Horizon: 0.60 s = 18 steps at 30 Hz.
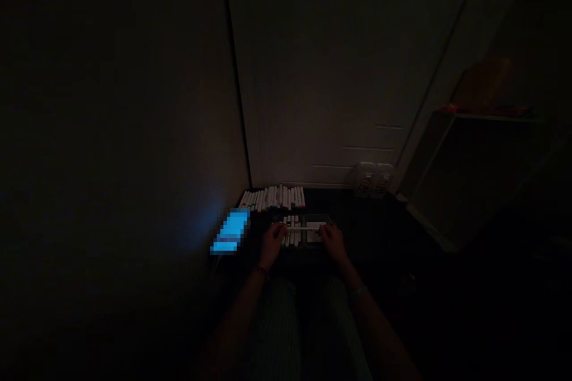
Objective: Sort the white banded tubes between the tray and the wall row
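In dim light, a white marker (302, 228) lies level between my hands. My left hand (271, 244) pinches its left end, and my right hand (333, 240) has its fingers closed at the right end. Just below the marker is a clear case (329, 218) with two sections. Several upright-lying markers (292, 239) with white barrels fill its left section. A white piece (314, 237), too dark to identify, shows in the right section. Behind the case, a row of white markers (280, 197) with coloured ends rests on the dark table.
A glowing, blurred-out screen (231, 231) stands left of my left hand, near the wall. Two clear containers (374, 180) stand at the back right against the pale panel. A shelf unit (447, 161) rises farther right, with a rounded orange object (485, 80) on top.
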### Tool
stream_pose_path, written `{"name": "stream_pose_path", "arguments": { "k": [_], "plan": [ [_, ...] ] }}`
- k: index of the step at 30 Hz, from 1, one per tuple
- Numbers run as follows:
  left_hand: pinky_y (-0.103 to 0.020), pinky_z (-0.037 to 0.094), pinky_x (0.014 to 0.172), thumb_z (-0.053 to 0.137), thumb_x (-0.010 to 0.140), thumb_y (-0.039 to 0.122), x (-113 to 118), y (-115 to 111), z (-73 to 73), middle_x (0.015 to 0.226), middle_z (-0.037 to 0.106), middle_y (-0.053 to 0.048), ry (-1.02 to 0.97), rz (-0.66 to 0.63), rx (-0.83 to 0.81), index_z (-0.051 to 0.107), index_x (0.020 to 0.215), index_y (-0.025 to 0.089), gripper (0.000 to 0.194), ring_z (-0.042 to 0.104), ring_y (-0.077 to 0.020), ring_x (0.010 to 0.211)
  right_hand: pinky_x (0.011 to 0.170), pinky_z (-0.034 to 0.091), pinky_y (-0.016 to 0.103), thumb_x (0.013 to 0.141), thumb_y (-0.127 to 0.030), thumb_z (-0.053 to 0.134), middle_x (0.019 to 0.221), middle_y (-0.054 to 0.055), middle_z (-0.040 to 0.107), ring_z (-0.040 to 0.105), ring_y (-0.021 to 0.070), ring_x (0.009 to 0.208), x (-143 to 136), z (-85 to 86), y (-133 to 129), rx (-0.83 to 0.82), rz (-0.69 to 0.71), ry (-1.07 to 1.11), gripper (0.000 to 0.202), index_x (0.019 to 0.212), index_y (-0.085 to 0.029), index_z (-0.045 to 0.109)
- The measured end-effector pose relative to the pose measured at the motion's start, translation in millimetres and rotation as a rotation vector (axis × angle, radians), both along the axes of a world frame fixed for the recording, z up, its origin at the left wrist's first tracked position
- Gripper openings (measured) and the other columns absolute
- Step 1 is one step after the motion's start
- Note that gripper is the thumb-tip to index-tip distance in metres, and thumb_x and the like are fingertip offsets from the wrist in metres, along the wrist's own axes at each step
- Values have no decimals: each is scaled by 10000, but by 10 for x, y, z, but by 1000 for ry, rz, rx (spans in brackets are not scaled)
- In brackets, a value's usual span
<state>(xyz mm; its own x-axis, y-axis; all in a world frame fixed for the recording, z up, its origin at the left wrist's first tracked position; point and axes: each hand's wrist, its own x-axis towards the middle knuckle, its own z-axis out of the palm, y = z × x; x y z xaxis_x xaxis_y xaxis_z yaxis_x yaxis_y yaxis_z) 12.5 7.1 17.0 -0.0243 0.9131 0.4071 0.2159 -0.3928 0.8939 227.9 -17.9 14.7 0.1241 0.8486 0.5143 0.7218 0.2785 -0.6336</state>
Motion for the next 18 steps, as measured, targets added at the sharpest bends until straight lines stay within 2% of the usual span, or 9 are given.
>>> {"name": "stream_pose_path", "arguments": {
  "k": [7,18],
  "plan": [
    [-254,429,688,477,735,416,2,-5,10,806,622,-38,10,-15,-20,595,874,150,322,561,-150,745,709,345,220,831,-346,346,796,27,627,533,137,777,5,11,-15,-7,17,-34,329,735,-196,622],
    [-259,433,692,474,734,403,-2,-24,37,792,618,-40,10,-6,-17,593,870,148,312,558,-151,738,719,359,225,847,-344,304,776,20,627,541,134,759,-4,21,-16,-2,32,57,357,743,-200,614]
  ]
}}
